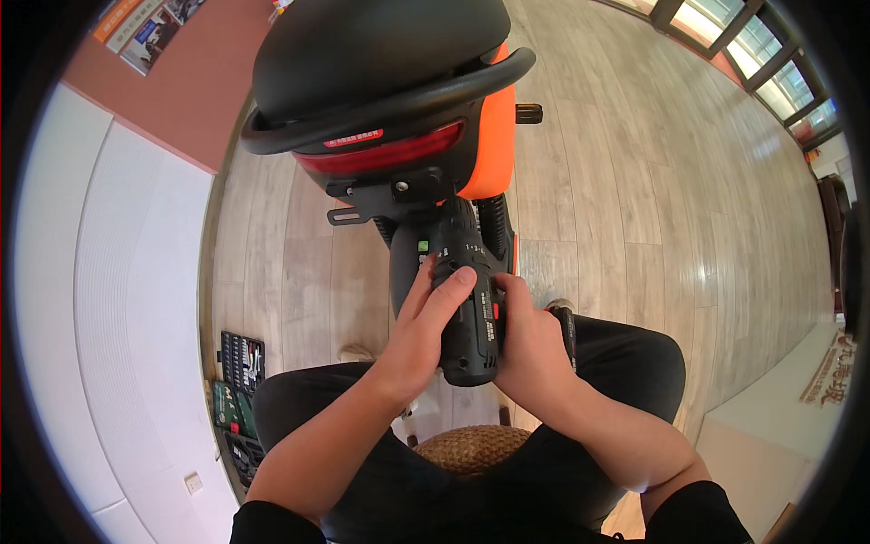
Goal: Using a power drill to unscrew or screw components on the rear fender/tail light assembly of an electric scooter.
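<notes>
Both my hands are on a black cordless drill (469, 335), whose front end points away from me at the rear of an electric scooter. My left hand (421, 331) is closed round its left side, thumb lying across the top of the body. On the other side my right hand (535, 349) wraps the drill low down, and the handle is hidden beneath. The drill's nose reaches under a black metal bracket (421, 186) with a bolt in it. Whether the bit touches a screw is hidden. Above the bracket is a red tail light (390, 156).
The scooter's black seat (381, 54), curved grab rail (399, 100) and orange side panel (494, 136) rise ahead. An opened tool case (240, 390) with sockets lies by the white wall (136, 272) at left. A woven stool (471, 449) is under me.
</notes>
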A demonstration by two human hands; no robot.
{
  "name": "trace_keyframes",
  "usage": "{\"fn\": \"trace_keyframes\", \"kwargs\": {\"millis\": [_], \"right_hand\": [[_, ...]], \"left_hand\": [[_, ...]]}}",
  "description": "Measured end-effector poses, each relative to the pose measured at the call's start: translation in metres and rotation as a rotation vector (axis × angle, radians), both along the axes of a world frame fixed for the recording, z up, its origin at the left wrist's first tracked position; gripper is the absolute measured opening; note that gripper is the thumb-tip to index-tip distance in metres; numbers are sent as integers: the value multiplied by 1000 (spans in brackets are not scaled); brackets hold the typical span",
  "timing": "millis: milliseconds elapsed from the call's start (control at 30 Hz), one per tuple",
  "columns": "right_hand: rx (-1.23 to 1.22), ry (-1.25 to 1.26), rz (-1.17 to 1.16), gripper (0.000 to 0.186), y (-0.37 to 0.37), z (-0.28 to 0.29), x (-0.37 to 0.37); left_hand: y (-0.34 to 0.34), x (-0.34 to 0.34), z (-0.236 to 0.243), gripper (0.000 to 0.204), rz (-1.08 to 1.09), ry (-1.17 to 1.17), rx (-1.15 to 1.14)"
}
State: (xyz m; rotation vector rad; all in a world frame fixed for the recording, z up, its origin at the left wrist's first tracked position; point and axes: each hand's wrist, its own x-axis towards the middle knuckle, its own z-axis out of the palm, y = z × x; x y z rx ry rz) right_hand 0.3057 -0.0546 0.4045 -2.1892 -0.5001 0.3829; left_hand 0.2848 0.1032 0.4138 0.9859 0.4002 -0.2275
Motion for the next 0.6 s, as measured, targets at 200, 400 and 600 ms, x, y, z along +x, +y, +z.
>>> {"fn": "trace_keyframes", "kwargs": {"millis": [200,400,600], "right_hand": [[9,-22,2,74,3,-5,-1],[17,36,-21,79,8,-7,-4],[99,60,-78,74,18,-15,-10]], "left_hand": [[1,2,-1,49,-21,10,10],[5,3,4,45,-55,-7,106],[12,3,2,50,-94,-52,136]]}}
